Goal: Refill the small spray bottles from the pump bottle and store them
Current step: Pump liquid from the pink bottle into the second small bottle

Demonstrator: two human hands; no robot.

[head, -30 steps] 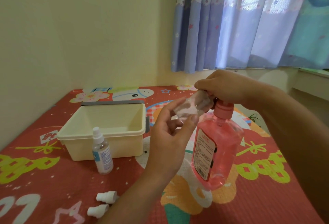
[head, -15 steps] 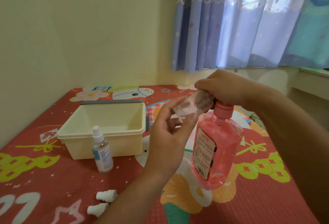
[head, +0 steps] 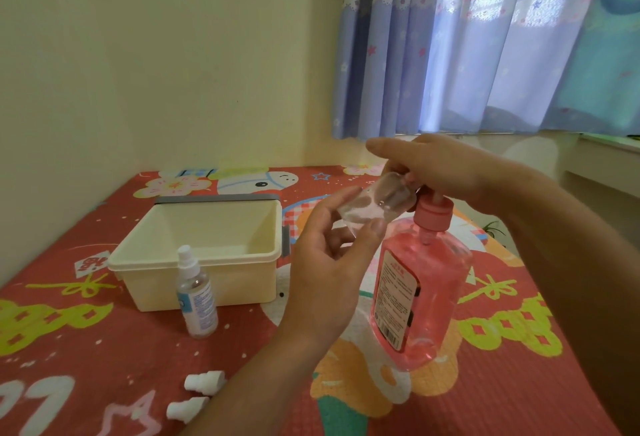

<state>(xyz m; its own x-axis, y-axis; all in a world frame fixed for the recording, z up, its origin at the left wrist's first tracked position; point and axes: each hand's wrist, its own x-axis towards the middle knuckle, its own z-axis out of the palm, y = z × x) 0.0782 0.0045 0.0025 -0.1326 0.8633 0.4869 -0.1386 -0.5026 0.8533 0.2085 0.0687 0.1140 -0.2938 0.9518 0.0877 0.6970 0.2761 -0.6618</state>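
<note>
My left hand [head: 329, 262] holds a small clear spray bottle [head: 375, 205] without its cap, tilted with its mouth up against the nozzle of the pink pump bottle [head: 420, 290]. My right hand [head: 440, 165] rests on top of the pump head, which it hides, with the forefinger stretched out to the left. The pump bottle stands on the mat, full of pink liquid. A second small spray bottle [head: 196, 292] with its white sprayer on stands upright in front of the cream storage bin [head: 194, 257]. Two loose white spray caps [head: 204, 381] [head: 187, 408] lie at the lower left.
The work surface is a red patterned mat [head: 104, 349] in a corner, with a cream wall on the left and behind. Blue curtains [head: 485, 44] hang at the back right above a ledge [head: 602, 165].
The pump head has risen, so more of its pink neck shows under my right hand, and the forefinger has stretched out. The small bottle stays at the nozzle.
</note>
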